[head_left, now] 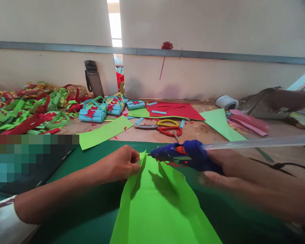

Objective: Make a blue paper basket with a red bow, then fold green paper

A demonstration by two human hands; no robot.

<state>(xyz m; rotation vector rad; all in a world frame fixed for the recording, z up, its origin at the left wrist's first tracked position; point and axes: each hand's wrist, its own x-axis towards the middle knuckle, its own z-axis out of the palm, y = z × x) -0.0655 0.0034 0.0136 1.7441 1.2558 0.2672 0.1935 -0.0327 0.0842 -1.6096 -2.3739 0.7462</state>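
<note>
A bright green paper (162, 210) with folded-up side edges lies on the dark green mat (88, 210). My left hand (125, 162) pinches the far left corner of this paper. My right hand (218, 169) is wrapped round a blue glue gun (193, 154), with a long clear glue stick (259, 142) coming out of its back. The gun's nozzle points left, over the paper's far edge, close to my left fingers. Part of my right hand is blurred.
Scissors (169, 128) lie beyond the mat, near a red sheet (178, 111) and small blue paper bags (93, 114). Paper strips (40, 108) pile up at the left by a bottle (94, 79). At the right are a bag (266, 101) and a black cable (292, 165).
</note>
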